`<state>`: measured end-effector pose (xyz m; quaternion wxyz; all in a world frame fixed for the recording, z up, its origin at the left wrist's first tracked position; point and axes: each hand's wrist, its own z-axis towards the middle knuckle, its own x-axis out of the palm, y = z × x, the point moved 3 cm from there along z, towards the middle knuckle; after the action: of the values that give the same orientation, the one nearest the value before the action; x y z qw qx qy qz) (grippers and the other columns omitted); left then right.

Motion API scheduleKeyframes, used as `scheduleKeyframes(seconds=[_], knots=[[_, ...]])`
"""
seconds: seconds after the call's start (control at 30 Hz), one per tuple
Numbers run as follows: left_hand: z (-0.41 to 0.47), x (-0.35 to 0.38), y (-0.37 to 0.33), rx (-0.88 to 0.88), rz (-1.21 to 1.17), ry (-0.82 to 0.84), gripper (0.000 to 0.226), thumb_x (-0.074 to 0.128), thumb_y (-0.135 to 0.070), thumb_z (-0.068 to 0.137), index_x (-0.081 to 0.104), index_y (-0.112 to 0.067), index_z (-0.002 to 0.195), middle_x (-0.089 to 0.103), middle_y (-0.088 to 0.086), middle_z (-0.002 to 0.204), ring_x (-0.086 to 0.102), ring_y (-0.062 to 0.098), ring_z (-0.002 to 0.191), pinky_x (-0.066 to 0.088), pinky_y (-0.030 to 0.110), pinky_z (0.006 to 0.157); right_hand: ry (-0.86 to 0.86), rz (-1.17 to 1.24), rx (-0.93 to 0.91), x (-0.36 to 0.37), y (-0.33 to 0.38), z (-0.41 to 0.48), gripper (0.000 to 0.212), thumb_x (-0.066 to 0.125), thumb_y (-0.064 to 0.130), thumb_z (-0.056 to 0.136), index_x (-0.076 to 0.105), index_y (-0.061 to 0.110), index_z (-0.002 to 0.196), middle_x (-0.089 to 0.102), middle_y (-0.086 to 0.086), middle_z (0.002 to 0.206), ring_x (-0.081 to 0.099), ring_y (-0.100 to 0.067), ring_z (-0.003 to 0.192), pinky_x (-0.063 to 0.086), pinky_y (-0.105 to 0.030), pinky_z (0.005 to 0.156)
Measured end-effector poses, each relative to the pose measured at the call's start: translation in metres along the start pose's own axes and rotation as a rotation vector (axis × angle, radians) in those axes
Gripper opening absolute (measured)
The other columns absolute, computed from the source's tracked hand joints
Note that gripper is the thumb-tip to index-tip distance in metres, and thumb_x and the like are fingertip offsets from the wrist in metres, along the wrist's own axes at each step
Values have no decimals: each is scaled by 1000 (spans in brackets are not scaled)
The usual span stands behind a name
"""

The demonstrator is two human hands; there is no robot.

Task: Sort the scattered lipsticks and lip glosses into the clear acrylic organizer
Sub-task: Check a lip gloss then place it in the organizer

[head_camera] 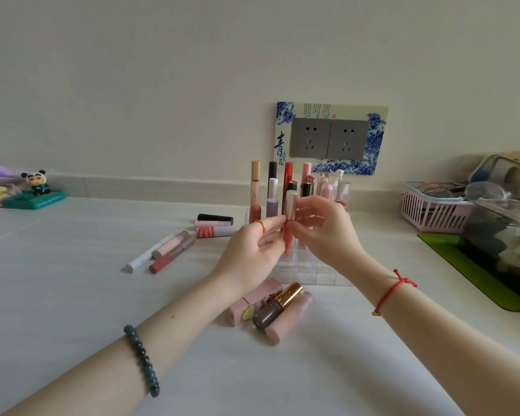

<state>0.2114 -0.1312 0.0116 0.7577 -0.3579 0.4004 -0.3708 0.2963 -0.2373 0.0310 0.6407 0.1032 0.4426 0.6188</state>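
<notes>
Both hands hold one upright lip gloss (289,223) with a pale pink cap and a coral-red body, just above the clear acrylic organizer (309,270). My left hand (252,250) pinches its body from the left; my right hand (321,226) grips it from the right. Several tubes stand in the organizer's back rows (272,184). Three tubes lie to the left (168,250), three more behind them (215,225). A group of three lies near me, among them a gold-capped bottle (275,307).
A pink slatted basket (433,211) and a clear lidded box on a green mat (469,271) fill the right side. A panda figurine on a green base (36,190) stands far left. Wall sockets (329,138) sit behind the organizer.
</notes>
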Motion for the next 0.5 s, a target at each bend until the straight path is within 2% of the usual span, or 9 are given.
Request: scheduleKeyframes(seconds=[0.17, 0.3, 0.5], knots=[[-3, 4, 5, -23, 17, 28, 43, 50, -8, 89, 47, -18, 131, 51, -31, 100, 50, -18, 89, 37, -6, 72, 17, -11, 41, 2, -6, -2, 22, 67, 9, 79, 63, 15, 100, 61, 12, 78, 61, 1, 71, 50, -6, 61], [-2, 5, 7, -30, 12, 30, 44, 50, -8, 90, 45, -15, 133, 51, -20, 109, 51, -14, 91, 37, -6, 72, 17, -18, 57, 4, -9, -4, 22, 68, 10, 79, 63, 16, 100, 61, 13, 78, 61, 1, 71, 51, -11, 64], [-4, 4, 7, -26, -3, 16, 42, 51, -8, 89, 48, -15, 131, 52, -22, 105, 50, -19, 85, 37, -6, 70, 26, -18, 58, 5, -10, -4, 23, 67, 10, 79, 62, 16, 101, 61, 14, 77, 61, 2, 72, 49, -9, 62]])
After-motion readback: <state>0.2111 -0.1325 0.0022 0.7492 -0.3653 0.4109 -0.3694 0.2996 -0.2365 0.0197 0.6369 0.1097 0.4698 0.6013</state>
